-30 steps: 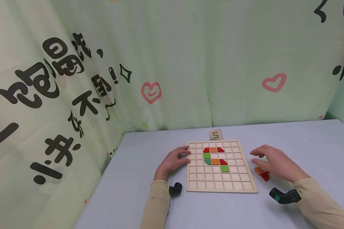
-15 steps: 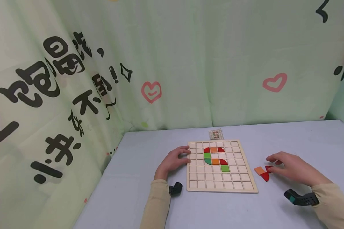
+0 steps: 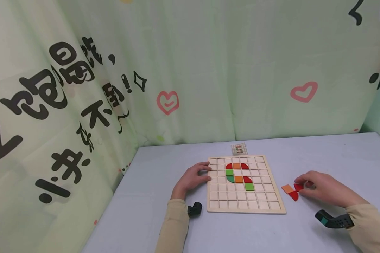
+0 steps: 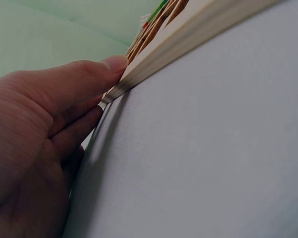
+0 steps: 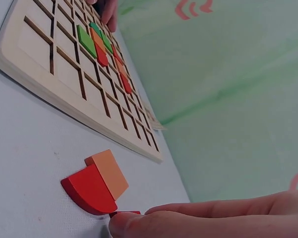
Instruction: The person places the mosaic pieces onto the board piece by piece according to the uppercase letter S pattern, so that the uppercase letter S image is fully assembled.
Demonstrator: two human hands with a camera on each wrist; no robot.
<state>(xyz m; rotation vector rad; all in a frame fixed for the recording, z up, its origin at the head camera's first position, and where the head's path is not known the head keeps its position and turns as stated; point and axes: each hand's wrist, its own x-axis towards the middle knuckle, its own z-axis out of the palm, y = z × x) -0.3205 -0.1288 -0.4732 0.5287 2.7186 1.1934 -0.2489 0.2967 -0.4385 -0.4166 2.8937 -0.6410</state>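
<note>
My left hand (image 3: 190,178) rests at the left edge of a wooden grid board (image 3: 221,205). In the left wrist view its thumb (image 4: 107,69) lies against the board's rim, with the fingers alongside. To the right of the board, my right hand (image 3: 327,189) pinches a red block (image 3: 299,187) between thumb and index finger. The right wrist view shows only a sliver of that block past the thumb. Next to it an orange square block (image 5: 109,173) and a red quarter-round block (image 5: 89,191) lie on the table, touching each other.
Red, orange and green blocks (image 3: 249,187) sit in the board's cells in a curved pattern. Beyond the board's far edge lies a small card (image 3: 239,149) with a printed grid pattern. A pale green curtain (image 3: 202,70) with black lettering hangs behind the table (image 3: 164,165).
My right hand has moved right from beside the board to the loose blocks, and its fingers have closed on a red one. The left hand stays at the board's edge.
</note>
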